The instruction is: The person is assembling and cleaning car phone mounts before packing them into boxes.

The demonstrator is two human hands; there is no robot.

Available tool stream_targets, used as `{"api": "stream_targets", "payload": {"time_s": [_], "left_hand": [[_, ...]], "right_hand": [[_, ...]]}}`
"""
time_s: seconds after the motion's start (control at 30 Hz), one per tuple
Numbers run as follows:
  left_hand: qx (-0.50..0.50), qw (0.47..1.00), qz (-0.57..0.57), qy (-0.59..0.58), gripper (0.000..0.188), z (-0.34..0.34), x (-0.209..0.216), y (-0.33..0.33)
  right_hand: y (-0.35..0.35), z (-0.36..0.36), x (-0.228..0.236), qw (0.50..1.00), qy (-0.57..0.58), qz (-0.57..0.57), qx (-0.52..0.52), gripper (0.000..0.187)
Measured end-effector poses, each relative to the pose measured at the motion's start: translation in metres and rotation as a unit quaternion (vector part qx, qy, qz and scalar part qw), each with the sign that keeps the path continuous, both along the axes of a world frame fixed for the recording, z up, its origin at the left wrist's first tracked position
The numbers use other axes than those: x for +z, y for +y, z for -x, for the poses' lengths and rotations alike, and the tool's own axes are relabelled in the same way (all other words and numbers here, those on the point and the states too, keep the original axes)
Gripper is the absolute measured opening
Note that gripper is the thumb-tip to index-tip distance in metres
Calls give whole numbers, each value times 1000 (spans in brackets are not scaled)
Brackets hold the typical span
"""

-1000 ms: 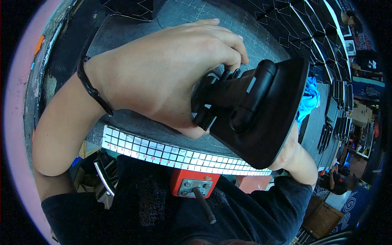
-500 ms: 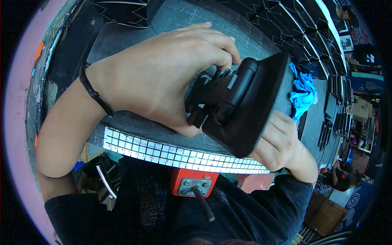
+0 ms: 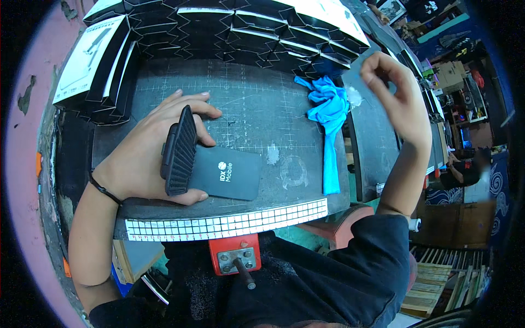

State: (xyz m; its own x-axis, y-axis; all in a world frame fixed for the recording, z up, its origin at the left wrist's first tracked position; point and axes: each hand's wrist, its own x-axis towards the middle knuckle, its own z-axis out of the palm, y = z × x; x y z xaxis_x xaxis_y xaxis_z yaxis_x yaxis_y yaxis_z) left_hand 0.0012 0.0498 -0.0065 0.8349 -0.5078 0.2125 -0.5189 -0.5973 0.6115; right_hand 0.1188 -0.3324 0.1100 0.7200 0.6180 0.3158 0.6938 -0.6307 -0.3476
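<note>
My left hand [image 3: 145,145] is around a black phone stand [image 3: 179,153] on the dark cutting mat. The thumb lies at the near edge of its flat base [image 3: 227,172], which carries white print, and the fingers reach round the far side. A ribbed black plate on the stand rises upright in front of my palm. My right hand [image 3: 398,98] is raised at the right, apart from the stand. Its thumb and index finger come together in a pinch; anything between the tips is too small to make out.
Black boxes with white faces [image 3: 257,41] stand stacked along the far side. A blue cloth [image 3: 330,112] lies at the mat's right, beside a crumpled clear scrap [image 3: 354,97]. A white gridded ruler strip [image 3: 227,224] edges the near side, above a red clamp-like block [image 3: 235,257].
The stand has turned and come down onto the mat, its printed base now showing. My right hand has left it and moved up to the right. The view has shifted.
</note>
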Motion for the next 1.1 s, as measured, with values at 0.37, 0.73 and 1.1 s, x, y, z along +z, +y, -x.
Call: {"api": "stream_targets", "payload": {"time_s": [0.37,0.73,1.1], "left_hand": [[-6,1000,-6,-3,65,-4,0,-2],[-25,999,13,-43,62,-3,-4,1],[-28,997,14,-70,65,-2,-12,6]], "right_hand": [[-116,-74,-59,954,42,175,-238,30],[-6,8,-58,979,-52,198,11,49],[107,73,-66,962,-2,61,266,34]]}}
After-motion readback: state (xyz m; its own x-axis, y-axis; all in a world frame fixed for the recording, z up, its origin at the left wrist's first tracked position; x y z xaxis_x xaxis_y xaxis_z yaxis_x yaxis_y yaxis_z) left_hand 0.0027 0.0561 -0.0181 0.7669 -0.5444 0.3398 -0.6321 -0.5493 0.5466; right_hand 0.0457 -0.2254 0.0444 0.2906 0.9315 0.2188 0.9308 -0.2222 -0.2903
